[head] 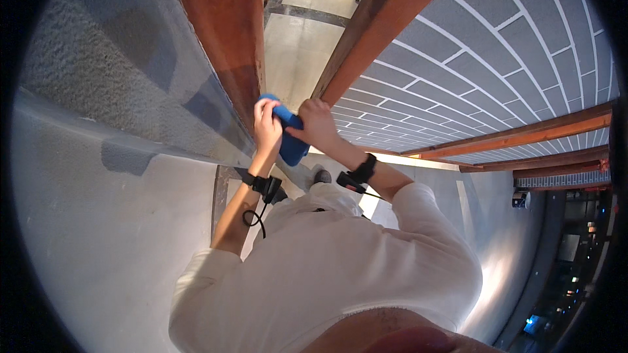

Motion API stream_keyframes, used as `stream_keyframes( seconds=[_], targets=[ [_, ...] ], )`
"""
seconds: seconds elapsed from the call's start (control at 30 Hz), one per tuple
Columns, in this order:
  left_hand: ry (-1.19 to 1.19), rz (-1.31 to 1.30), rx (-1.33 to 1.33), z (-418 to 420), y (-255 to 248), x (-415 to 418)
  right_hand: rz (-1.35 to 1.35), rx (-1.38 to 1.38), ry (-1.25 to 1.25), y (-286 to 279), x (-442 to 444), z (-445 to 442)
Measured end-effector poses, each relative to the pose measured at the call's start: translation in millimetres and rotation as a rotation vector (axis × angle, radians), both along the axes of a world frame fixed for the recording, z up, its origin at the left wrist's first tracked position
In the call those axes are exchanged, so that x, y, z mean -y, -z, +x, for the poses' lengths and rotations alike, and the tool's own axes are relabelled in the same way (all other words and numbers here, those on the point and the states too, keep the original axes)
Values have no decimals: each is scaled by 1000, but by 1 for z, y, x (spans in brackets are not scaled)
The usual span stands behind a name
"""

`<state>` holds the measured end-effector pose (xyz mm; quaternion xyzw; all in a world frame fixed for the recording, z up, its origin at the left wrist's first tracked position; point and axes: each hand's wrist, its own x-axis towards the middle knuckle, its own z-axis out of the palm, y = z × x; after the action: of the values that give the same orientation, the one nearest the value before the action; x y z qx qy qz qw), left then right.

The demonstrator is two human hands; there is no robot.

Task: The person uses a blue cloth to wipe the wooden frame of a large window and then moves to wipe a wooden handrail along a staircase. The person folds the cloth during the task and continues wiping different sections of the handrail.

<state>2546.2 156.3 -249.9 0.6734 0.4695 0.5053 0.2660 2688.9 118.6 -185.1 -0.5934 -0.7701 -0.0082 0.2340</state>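
Note:
A blue cloth [293, 151], folded or bunched, is held between my two hands in front of a doorway. My left hand [268, 130] grips its left side, with the fingers bent over its upper end. On the other side, my right hand [316, 125] has its thumb against the cloth and its fingers curled; the fingertips are hidden. Just beyond my right hand rises the reddish-brown wooden post [378, 34]. The left wooden jamb [223, 24] stands close to my left hand.
A rough grey wall [98, 54] lies to the left, a grey brick-patterned wall [471, 54] to the right. Through the doorway runs a pale tiled floor [299, 49] with dark bands. Black devices with cables are strapped to both wrists. A bucket-like container [520, 200] stands far right.

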Motion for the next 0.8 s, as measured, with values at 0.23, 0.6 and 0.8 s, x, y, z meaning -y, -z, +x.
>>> stream_keyframes(
  seconds=[0.23, 0.6, 0.8],
  targets=[
    [133, 209, 222, 56, -133, -38, 198, -334, 86, -105, 12, 47],
    [443, -471, 866, 129, -72, -71, 530, -433, 178, -79, -17, 81],
    [546, -567, 929, 129, -76, -70, 655, -358, 72, -79, -27, 90]
  ],
)
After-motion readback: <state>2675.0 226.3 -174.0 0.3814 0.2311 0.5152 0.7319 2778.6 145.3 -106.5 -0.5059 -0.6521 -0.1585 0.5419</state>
